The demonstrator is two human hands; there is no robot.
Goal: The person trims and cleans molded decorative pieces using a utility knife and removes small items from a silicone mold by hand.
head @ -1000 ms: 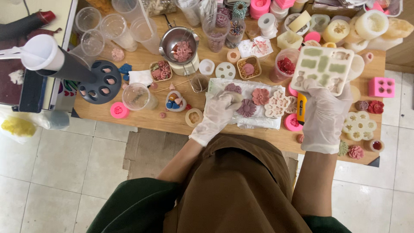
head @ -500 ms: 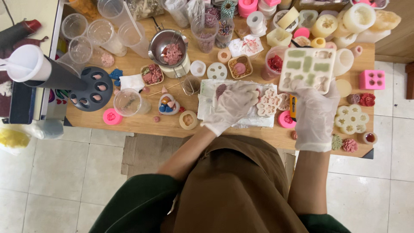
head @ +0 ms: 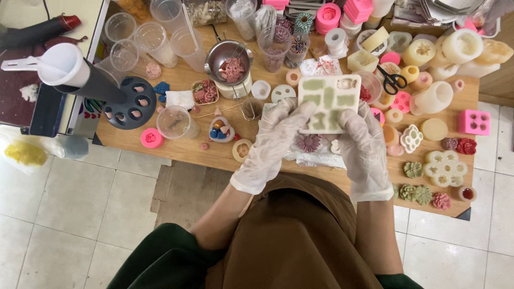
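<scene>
Both my hands wear thin white gloves and hold a white rectangular silicone mould (head: 328,100) with green-filled cavities above the wooden table (head: 182,151). My left hand (head: 276,140) grips its left edge, my right hand (head: 364,144) grips its right edge. Under the mould lie white paper (head: 316,158) and a dark pink flower-shaped piece (head: 308,142).
A metal pot of pink wax (head: 230,64), clear plastic cups (head: 144,35), black scissors (head: 394,80), a pink cube mould (head: 474,122) and several flower-shaped wax pieces (head: 428,184) crowd the table. A black round holder with a white funnel (head: 126,101) sits at left. Tiled floor lies below.
My left hand left the flower pieces on the paper and joined my right hand on the mould, which came down toward me over the paper.
</scene>
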